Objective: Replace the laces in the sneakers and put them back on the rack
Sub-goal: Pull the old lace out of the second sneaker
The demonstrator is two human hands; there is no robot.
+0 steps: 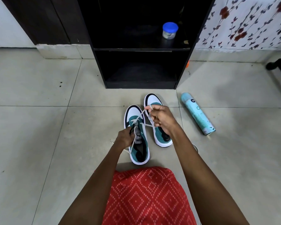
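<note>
The right hand [159,118] is closed with its fingers [152,109] pinched on the white lace [142,113], which runs taut from the fingertips down to the eyelets of the left sneaker [136,135]. The left hand [124,138] is curled shut at the tongue of that sneaker, gripping the tongue and the lace's other end, which trails down over the shoe's side onto the floor. This sneaker is white, teal and black, laced only at its front eyelets, and sits with its heel towards the person. The right sneaker [156,101] lies just beside it, slightly farther forward, partly covered by the right hand; whether it carries a lace cannot be told.

Both shoes stand on a tiled floor [47,127] of large pale grey tiles with dark specks, just in front of the foot of a black shoe rack [141,67]. The rack's lower compartment holds nothing visible; on the shelf above stands a small clear jar with a blue lid [169,30], near the shelf's right end. A pale turquoise spray can [197,113] lies on its side on the floor right of the sneakers, apart from them. A red, white-patterned garment [144,195] covers the person's lap at the lower edge. Behind the rack are a dark wooden door frame [39,20] at the left and a flower-print curtain [243,21] at the right.
</note>
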